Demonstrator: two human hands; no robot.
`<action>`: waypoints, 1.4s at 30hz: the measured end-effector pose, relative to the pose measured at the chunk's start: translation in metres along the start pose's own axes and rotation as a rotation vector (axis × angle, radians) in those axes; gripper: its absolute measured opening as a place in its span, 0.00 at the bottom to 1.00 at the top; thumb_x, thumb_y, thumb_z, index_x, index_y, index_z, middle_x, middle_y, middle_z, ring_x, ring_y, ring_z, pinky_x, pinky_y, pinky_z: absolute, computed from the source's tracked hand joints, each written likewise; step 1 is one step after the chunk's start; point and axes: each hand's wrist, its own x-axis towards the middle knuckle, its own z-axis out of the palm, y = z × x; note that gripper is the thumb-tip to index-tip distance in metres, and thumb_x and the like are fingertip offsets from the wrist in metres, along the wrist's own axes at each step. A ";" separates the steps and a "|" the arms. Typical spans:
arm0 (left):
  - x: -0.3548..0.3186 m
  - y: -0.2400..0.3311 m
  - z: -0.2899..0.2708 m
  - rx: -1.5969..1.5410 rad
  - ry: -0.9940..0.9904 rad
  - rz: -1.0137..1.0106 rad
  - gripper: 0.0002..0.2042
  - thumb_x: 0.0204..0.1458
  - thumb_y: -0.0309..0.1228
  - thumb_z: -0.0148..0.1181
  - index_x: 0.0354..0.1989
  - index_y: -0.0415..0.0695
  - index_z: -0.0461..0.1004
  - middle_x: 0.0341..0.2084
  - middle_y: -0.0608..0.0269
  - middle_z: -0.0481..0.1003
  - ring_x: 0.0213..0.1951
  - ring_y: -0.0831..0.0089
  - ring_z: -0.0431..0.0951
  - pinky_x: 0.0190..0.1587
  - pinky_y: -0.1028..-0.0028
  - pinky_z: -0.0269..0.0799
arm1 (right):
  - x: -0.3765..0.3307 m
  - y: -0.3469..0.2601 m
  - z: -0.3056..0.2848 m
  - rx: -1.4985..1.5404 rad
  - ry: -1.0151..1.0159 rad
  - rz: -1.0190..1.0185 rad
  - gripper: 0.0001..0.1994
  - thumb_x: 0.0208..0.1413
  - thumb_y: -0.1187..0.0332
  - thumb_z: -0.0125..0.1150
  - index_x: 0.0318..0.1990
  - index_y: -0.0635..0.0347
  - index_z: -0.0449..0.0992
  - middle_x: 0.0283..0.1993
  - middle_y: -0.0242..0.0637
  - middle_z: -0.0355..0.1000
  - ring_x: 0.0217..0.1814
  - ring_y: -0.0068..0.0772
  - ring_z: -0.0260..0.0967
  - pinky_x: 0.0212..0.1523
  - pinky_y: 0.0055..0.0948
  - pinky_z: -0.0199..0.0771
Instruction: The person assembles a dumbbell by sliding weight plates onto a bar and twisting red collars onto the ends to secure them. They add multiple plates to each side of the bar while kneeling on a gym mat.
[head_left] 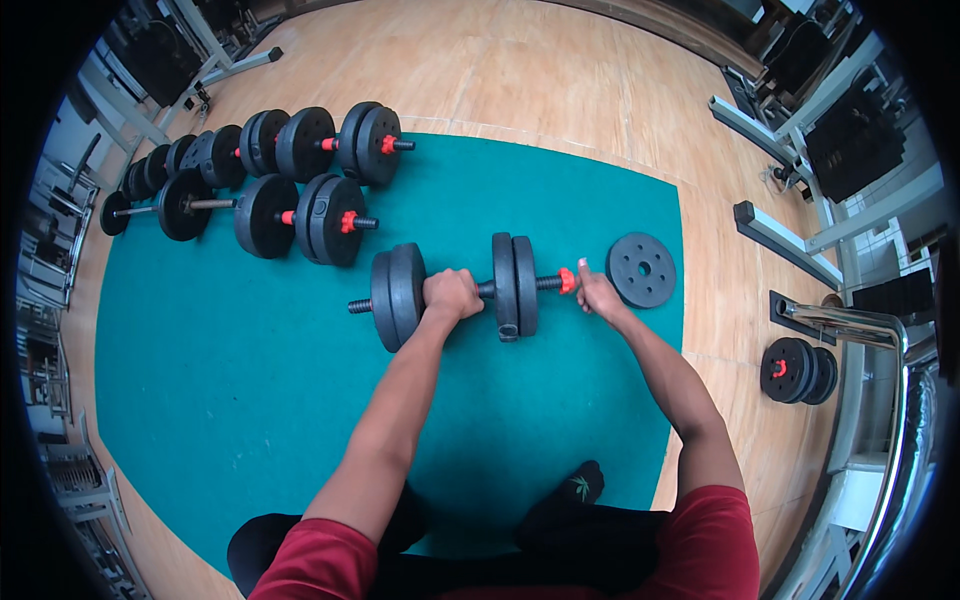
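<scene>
A black dumbbell with thick round plates (515, 288) lies crosswise on the green mat (300, 400). My left hand (453, 293) is wrapped round its handle, just right of the left pair of plates (398, 297). On the right, threaded bar shows between the plates and a red collar nut (568, 281) near the bar's end. My right hand (600, 294) is at the nut's outer edge, fingers curled and thumb raised; the exact fingertip contact is partly hidden. Beyond that hand, a loose black plate with holes (643, 270) lies flat.
Several more dumbbells with red collars (330, 220) line the mat's far left, beside a bare-handled dumbbell (185, 205). Another plate stack (795, 370) sits on the wooden floor at right. Gym machine frames (790, 245) and a chrome bar (850, 322) border the right side.
</scene>
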 end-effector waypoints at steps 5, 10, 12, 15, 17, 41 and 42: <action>0.001 -0.002 0.002 0.007 0.013 0.014 0.12 0.41 0.36 0.61 0.35 0.49 0.83 0.36 0.52 0.81 0.41 0.57 0.82 0.43 0.62 0.78 | -0.013 -0.008 -0.007 0.330 -0.046 0.110 0.39 0.62 0.33 0.27 0.46 0.63 0.73 0.17 0.24 0.54 0.17 0.20 0.49 0.22 0.26 0.58; 0.000 0.002 0.004 -0.008 0.031 0.032 0.12 0.41 0.35 0.61 0.34 0.48 0.83 0.35 0.50 0.81 0.40 0.57 0.82 0.43 0.62 0.78 | -0.012 0.005 -0.023 0.285 -0.082 0.143 0.24 0.66 0.51 0.35 0.56 0.58 0.67 0.19 0.24 0.54 0.19 0.18 0.48 0.23 0.25 0.56; 0.000 -0.003 0.003 0.004 0.037 0.018 0.12 0.40 0.35 0.61 0.34 0.48 0.83 0.35 0.51 0.81 0.40 0.57 0.82 0.43 0.62 0.78 | -0.022 -0.010 -0.014 0.313 -0.084 0.075 0.19 0.63 0.60 0.38 0.55 0.58 0.68 0.20 0.24 0.54 0.19 0.18 0.49 0.23 0.25 0.56; 0.000 -0.002 0.002 0.001 0.028 0.026 0.12 0.40 0.35 0.60 0.34 0.48 0.83 0.36 0.51 0.81 0.40 0.57 0.82 0.43 0.62 0.78 | -0.024 -0.012 -0.020 0.163 -0.187 0.088 0.19 0.58 0.68 0.40 0.56 0.56 0.69 0.21 0.23 0.54 0.20 0.18 0.47 0.23 0.25 0.54; 0.001 0.002 0.000 0.003 0.003 0.051 0.12 0.40 0.35 0.60 0.34 0.48 0.83 0.36 0.51 0.81 0.40 0.57 0.82 0.43 0.62 0.78 | -0.009 -0.005 -0.040 -0.002 -0.243 0.170 0.20 0.57 0.71 0.40 0.57 0.53 0.69 0.22 0.23 0.54 0.20 0.17 0.47 0.22 0.24 0.52; -0.002 -0.002 0.000 0.025 -0.019 0.016 0.13 0.42 0.35 0.59 0.37 0.51 0.82 0.38 0.54 0.80 0.43 0.59 0.81 0.45 0.63 0.77 | -0.028 -0.009 -0.016 0.213 -0.261 0.067 0.28 0.57 0.74 0.38 0.66 0.46 0.59 0.22 0.22 0.52 0.21 0.16 0.46 0.21 0.21 0.47; -0.001 -0.003 0.001 0.023 -0.016 0.015 0.13 0.42 0.35 0.59 0.37 0.51 0.82 0.38 0.54 0.80 0.43 0.59 0.81 0.45 0.63 0.77 | -0.030 -0.013 -0.012 0.222 -0.267 0.042 0.28 0.57 0.74 0.37 0.66 0.45 0.59 0.22 0.22 0.52 0.21 0.16 0.46 0.21 0.21 0.47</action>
